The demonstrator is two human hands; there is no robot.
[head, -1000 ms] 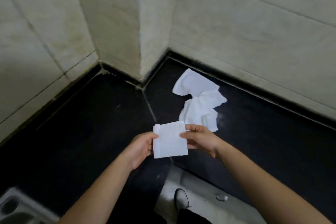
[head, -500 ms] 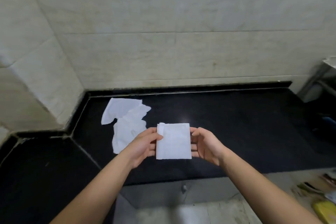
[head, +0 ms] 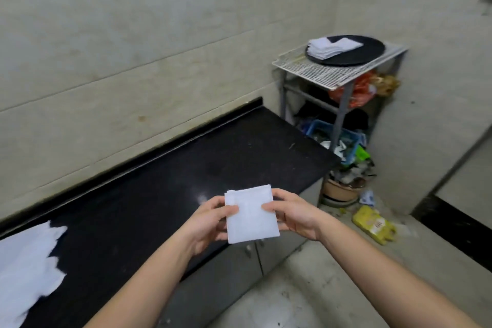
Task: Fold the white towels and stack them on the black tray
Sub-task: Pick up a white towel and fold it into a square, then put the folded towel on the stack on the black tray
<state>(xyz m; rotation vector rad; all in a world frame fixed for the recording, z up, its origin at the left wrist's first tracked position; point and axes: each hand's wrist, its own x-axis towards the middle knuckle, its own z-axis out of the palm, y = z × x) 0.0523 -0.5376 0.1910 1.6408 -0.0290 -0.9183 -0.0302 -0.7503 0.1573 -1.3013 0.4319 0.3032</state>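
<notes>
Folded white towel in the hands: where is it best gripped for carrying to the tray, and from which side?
By its two side edges, one hand from each side, thumbs on top and fingers beneath, as the left hand and right hand pinch the folded towel. It is a soft, flat layered square; a one-corner grip would likely let the layers droop open before the black tray.

No writing can be read anywhere. The yellow packet (head: 374, 225) on the floor, right of the frame, bears print too blurred to make out.
</notes>
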